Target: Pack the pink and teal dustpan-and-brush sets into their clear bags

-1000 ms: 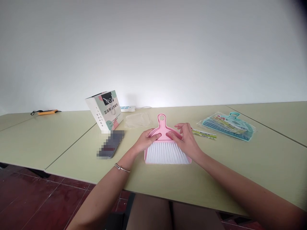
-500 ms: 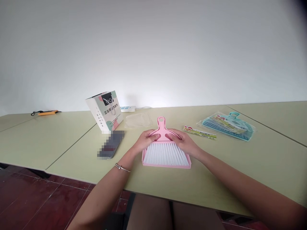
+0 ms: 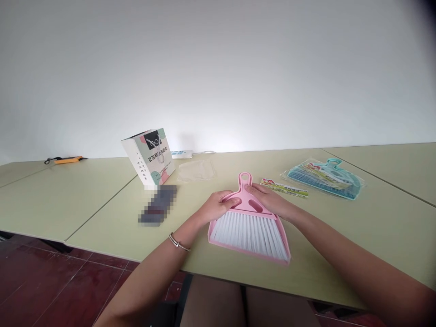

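A pink hand brush (image 3: 250, 234) with white bristles lies nested in a pink dustpan (image 3: 235, 249), handles stacked and pointing away from me. The set is turned slightly on the tabletop, its wide edge facing me. My left hand (image 3: 218, 206) grips the left side, thumb over the left hole of the brush head and fingers hidden behind the pan. At the base of the handle my right hand (image 3: 269, 197) is closed, thumb on top near the neck; its other fingers are mostly hidden. The right hole of the brush head shows uncovered.
On the table (image 3: 109, 236) stand a printed paper box (image 3: 153, 159) and, before it, a pixelated phone-like thing (image 3: 158, 206). Clear plastic wrapping (image 3: 196, 170) lies behind. To the right are a printed label strip (image 3: 286, 188) and a wrapped teal brush-and-dustpan set (image 3: 323, 177). An orange object (image 3: 68, 160) sits far left.
The brush and dustpan have turned, their wide edge swinging nearer me and rightward. My right hand has shifted from the right side of the brush head up to the handle's base.
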Available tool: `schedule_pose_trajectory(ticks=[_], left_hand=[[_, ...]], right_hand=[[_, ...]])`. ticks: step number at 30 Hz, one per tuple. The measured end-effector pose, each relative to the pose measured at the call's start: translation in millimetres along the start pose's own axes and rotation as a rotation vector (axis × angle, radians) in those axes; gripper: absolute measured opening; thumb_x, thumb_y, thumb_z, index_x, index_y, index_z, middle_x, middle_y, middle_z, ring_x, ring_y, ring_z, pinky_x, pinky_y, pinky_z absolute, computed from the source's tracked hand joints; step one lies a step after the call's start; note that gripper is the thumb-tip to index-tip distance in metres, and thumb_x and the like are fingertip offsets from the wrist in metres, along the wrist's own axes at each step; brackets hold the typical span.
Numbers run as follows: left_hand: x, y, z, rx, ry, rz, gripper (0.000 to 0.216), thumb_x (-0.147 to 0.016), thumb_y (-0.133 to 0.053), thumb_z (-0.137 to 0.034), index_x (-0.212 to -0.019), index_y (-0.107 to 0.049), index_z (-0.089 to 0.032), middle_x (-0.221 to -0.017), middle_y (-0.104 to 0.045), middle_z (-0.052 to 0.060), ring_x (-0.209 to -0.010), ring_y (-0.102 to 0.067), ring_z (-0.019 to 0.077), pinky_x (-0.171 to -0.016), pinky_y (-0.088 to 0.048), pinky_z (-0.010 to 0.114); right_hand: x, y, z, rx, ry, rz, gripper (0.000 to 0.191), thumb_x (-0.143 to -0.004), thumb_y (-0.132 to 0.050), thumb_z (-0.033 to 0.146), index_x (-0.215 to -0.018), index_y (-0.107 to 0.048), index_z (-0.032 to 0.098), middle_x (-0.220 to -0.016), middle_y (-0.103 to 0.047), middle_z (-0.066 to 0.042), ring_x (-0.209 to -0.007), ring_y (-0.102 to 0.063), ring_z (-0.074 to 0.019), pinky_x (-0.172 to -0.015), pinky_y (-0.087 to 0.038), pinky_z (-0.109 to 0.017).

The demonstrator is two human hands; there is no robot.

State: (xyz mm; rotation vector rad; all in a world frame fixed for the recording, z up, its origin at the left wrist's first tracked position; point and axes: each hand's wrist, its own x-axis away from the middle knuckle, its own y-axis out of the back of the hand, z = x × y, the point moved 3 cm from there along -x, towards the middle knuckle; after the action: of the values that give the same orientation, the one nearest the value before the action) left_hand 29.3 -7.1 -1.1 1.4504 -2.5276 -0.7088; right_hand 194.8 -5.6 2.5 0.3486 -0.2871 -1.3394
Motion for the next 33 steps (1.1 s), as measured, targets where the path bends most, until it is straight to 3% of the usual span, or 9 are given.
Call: schedule_pose_trajectory(ticks=[6, 11, 19, 33], left_hand=[[1.3, -1.1, 0.7, -0.009, 0.01, 0.039, 0.038, -0.081, -0.047, -0.052, -0.067, -0.045, -0.017, -0.064, -0.041, -0.003, -0.06, -0.038, 0.0101, -0.057, -0.03, 0.023], [0.8, -1.3, 0.5, -0.005, 0.027, 0.065, 0.035, -0.079, -0.051, -0.05, -0.069, -0.049, -0.016, -0.067, -0.046, -0.001, -0.062, -0.044, 0.0111, -0.057, -0.033, 0.023], [-3.7, -5.8, 8.4, -0.053, 0.024, 0.033, 0.035, -0.079, -0.051, -0.05, -0.066, -0.048, -0.018, -0.062, -0.044, -0.002, -0.058, -0.041, 0.0111, -0.053, -0.031, 0.024], [-3.9, -5.8, 5.3, -0.02, 0.046, 0.069, 0.033, -0.081, -0.049, -0.047, -0.067, -0.046, -0.017, -0.066, -0.045, -0.002, -0.063, -0.043, 0.0113, -0.058, -0.032, 0.023]], right_hand=[[0.8, -1.7, -2.1, 0.042, -0.029, -0.007, 0.043, -0.086, -0.038, 0.053, -0.097, -0.063, 0.021, -0.106, -0.067, -0.008, -0.098, -0.061, -0.0262, -0.081, -0.045, -0.036], [-0.6, -2.7, -5.6, -0.014, -0.054, 0.014, 0.034, -0.084, -0.041, 0.047, -0.092, -0.062, 0.022, -0.095, -0.069, -0.005, -0.087, -0.063, -0.0234, -0.072, -0.048, -0.032], [-0.8, -2.7, -5.5, -0.1, -0.138, 0.021, 0.036, -0.08, -0.047, 0.053, -0.078, -0.06, 0.02, -0.078, -0.067, -0.004, -0.072, -0.062, -0.0204, -0.064, -0.045, -0.03], [-5.6, -6.7, -12.2, -0.18, -0.128, -0.016, 0.034, -0.076, -0.054, 0.052, -0.071, -0.056, 0.018, -0.07, -0.062, -0.001, -0.064, -0.058, -0.0161, -0.058, -0.042, -0.027]])
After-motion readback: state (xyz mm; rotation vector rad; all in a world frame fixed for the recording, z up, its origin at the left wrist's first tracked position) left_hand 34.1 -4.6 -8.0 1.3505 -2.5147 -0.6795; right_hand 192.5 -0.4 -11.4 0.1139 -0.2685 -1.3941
